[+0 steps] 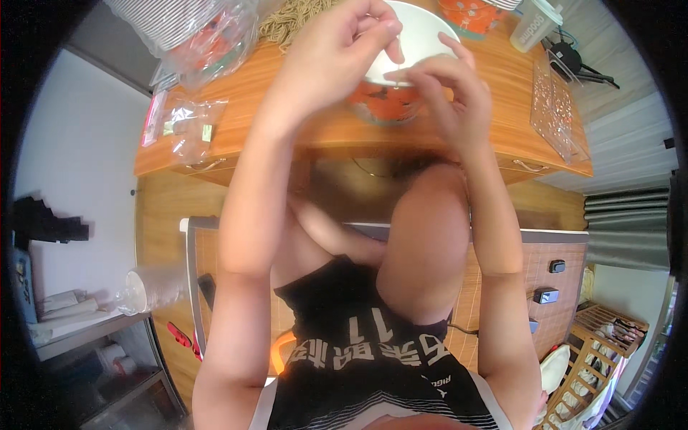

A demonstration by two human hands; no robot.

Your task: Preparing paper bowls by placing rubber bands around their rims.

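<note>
Over a paper tub (387,104), white inside and orange with dark figures outside, my two hands come close together. My left hand (337,57) is above the tub's left side, thumb and fingers pinched on a thin pale strand. My right hand (459,97) reaches over the right side of the rim, its fingers curled and thumb near the forefinger. What lies between them is too small to make out. The strand seems to run down toward the rim near the right fingertips. A bundle of tan cords (294,21) lies beyond my left hand.
Bagged stacked tubs (193,43) stand far left on the wooden desk (251,93), near a clear plastic wrapper (190,132). At the right are another orange tub (476,16), a translucent cup (534,29) and a sheet of small reddish pieces (552,107).
</note>
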